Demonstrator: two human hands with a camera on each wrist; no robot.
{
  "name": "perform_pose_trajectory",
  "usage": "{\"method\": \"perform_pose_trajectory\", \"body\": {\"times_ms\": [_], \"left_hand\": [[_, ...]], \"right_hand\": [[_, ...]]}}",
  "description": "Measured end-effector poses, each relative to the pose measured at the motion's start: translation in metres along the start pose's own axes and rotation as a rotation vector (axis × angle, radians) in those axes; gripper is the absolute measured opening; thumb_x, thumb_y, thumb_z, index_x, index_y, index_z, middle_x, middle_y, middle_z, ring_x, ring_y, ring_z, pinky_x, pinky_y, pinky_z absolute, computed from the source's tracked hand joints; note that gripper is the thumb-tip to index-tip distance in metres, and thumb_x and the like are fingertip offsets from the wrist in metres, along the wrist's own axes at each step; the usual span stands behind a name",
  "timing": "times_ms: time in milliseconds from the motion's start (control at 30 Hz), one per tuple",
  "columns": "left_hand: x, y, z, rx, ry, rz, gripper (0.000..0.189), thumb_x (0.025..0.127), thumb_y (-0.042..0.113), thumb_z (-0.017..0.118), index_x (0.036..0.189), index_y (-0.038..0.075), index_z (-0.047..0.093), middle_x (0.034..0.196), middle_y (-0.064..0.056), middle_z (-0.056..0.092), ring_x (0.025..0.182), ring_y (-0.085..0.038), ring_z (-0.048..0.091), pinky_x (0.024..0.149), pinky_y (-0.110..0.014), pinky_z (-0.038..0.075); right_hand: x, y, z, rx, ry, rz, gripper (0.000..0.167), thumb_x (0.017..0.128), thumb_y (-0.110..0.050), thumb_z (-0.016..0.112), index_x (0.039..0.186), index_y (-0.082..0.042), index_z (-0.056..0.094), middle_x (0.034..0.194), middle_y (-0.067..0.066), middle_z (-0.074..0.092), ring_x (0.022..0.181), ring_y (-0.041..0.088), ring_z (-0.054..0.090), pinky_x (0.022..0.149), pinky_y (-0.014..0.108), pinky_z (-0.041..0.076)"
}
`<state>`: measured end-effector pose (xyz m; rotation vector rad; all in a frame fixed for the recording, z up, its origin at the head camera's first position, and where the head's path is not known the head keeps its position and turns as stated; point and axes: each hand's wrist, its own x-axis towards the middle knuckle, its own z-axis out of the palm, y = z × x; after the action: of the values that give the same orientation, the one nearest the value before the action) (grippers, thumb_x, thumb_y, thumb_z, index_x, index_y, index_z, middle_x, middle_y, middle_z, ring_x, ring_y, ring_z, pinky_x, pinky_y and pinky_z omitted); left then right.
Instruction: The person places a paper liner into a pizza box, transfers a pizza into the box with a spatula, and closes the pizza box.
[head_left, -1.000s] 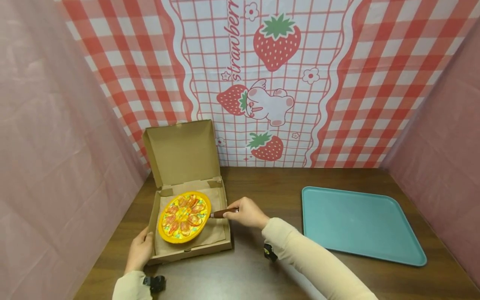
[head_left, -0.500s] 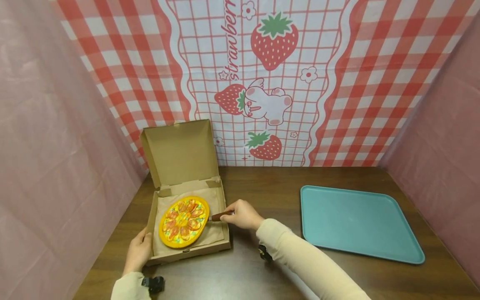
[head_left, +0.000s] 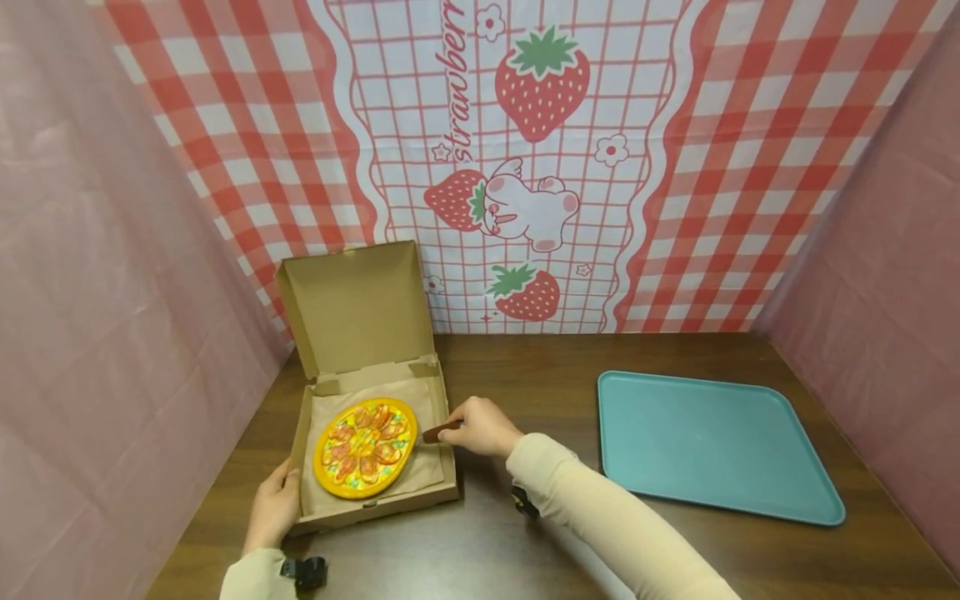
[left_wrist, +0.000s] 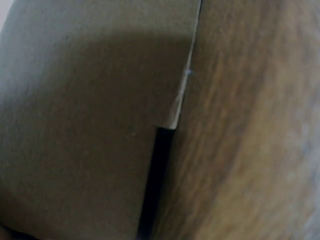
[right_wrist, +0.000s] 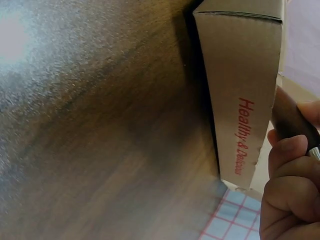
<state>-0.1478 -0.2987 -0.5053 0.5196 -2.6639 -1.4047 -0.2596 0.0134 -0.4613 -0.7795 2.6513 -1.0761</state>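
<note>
A round toy pizza (head_left: 365,448) with a yellow rim lies over the brown paper inside an open cardboard pizza box (head_left: 412,502). My right hand (head_left: 483,427) grips the brown handle (head_left: 441,432) of a pizza server at the box's right wall. The server's blade is mostly hidden under the pizza. In the right wrist view, curled fingers and the thumb hold that handle (right_wrist: 290,117) above the box wall. My left hand (head_left: 274,504) holds the box's left wall near the front corner. The left wrist view shows the box side (left_wrist: 90,125) close up.
A teal tray (head_left: 712,446) lies on the right of the wooden table (head_left: 517,533). The box lid (head_left: 360,312) stands raised at the back, near the strawberry-print cloth (head_left: 540,200). Pink curtains (head_left: 97,333) hang at both sides.
The pizza has come down and slightly toward me within the box, and the right hand with the server has moved a little left. The left hand stays at the box's left wall.
</note>
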Motion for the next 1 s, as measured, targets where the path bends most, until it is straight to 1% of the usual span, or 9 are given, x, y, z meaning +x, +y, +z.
{"method": "perform_pose_trajectory", "body": {"times_ms": [133, 300, 367, 500, 600, 733, 867, 1000], "left_hand": [[0.0, 0.0, 0.001, -0.003, -0.001, -0.001, 0.049, 0.104, 0.014, 0.028, 0.146, -0.01, 0.033, 0.142, -0.036, 0.044, 0.122, -0.045, 0.05, 0.108, -0.056, 0.038], [0.0, -0.001, 0.001, -0.007, -0.007, -0.009, 0.05, 0.105, 0.016, 0.027, 0.147, -0.01, 0.033, 0.141, -0.035, 0.045, 0.122, -0.044, 0.051, 0.108, -0.055, 0.038], [0.0, -0.001, 0.001, -0.01, -0.009, -0.012, 0.05, 0.105, 0.016, 0.027, 0.147, -0.01, 0.032, 0.142, -0.035, 0.044, 0.123, -0.044, 0.05, 0.108, -0.055, 0.038], [0.0, -0.001, 0.0, -0.013, -0.013, -0.016, 0.05, 0.105, 0.016, 0.027, 0.147, -0.01, 0.032, 0.144, -0.035, 0.042, 0.126, -0.045, 0.047, 0.111, -0.057, 0.035], [0.0, 0.0, -0.001, -0.009, -0.014, -0.015, 0.05, 0.105, 0.015, 0.028, 0.147, -0.01, 0.032, 0.145, -0.035, 0.039, 0.129, -0.047, 0.044, 0.113, -0.059, 0.031], [-0.001, 0.0, -0.001, -0.004, -0.013, -0.015, 0.049, 0.104, 0.015, 0.028, 0.147, -0.01, 0.032, 0.145, -0.035, 0.039, 0.131, -0.047, 0.043, 0.114, -0.059, 0.03], [-0.001, 0.001, -0.001, -0.002, -0.013, -0.019, 0.05, 0.104, 0.015, 0.028, 0.147, -0.009, 0.032, 0.145, -0.035, 0.039, 0.131, -0.047, 0.043, 0.114, -0.059, 0.03], [-0.001, 0.0, -0.001, 0.001, -0.013, -0.018, 0.05, 0.104, 0.015, 0.027, 0.147, -0.009, 0.032, 0.145, -0.035, 0.039, 0.13, -0.047, 0.043, 0.113, -0.059, 0.03]], "right_hand": [[0.002, -0.003, -0.003, -0.04, -0.007, -0.018, 0.017, 0.082, -0.021, 0.071, 0.074, -0.008, 0.079, 0.054, -0.01, 0.054, 0.047, 0.004, 0.038, 0.044, 0.017, 0.029], [0.004, -0.009, -0.008, -0.061, -0.03, -0.02, 0.022, 0.082, -0.02, 0.07, 0.071, -0.003, 0.078, 0.049, -0.011, 0.047, 0.046, 0.004, 0.034, 0.043, 0.018, 0.026], [0.005, -0.012, -0.01, -0.062, -0.04, -0.015, 0.023, 0.082, -0.02, 0.07, 0.071, -0.002, 0.077, 0.048, -0.013, 0.044, 0.046, 0.003, 0.033, 0.043, 0.018, 0.025], [0.006, -0.015, -0.013, -0.089, -0.045, -0.021, 0.022, 0.082, -0.02, 0.07, 0.07, -0.004, 0.078, 0.047, -0.014, 0.045, 0.045, 0.002, 0.033, 0.043, 0.017, 0.027], [0.007, -0.018, -0.015, -0.096, -0.052, 0.001, 0.021, 0.081, -0.021, 0.071, 0.07, -0.005, 0.078, 0.047, -0.013, 0.047, 0.046, 0.003, 0.034, 0.043, 0.018, 0.028], [0.01, -0.02, -0.017, -0.099, -0.061, 0.032, 0.025, 0.082, -0.022, 0.073, 0.068, -0.002, 0.077, 0.046, -0.011, 0.042, 0.047, 0.005, 0.032, 0.044, 0.019, 0.025], [0.012, -0.024, -0.018, -0.13, -0.066, 0.037, 0.028, 0.082, -0.023, 0.074, 0.067, 0.0, 0.075, 0.045, -0.011, 0.039, 0.046, 0.005, 0.031, 0.044, 0.02, 0.025], [0.011, -0.031, -0.02, -0.139, -0.061, 0.032, 0.027, 0.082, -0.024, 0.075, 0.068, -0.001, 0.076, 0.046, -0.01, 0.042, 0.046, 0.006, 0.032, 0.044, 0.021, 0.026]]}}
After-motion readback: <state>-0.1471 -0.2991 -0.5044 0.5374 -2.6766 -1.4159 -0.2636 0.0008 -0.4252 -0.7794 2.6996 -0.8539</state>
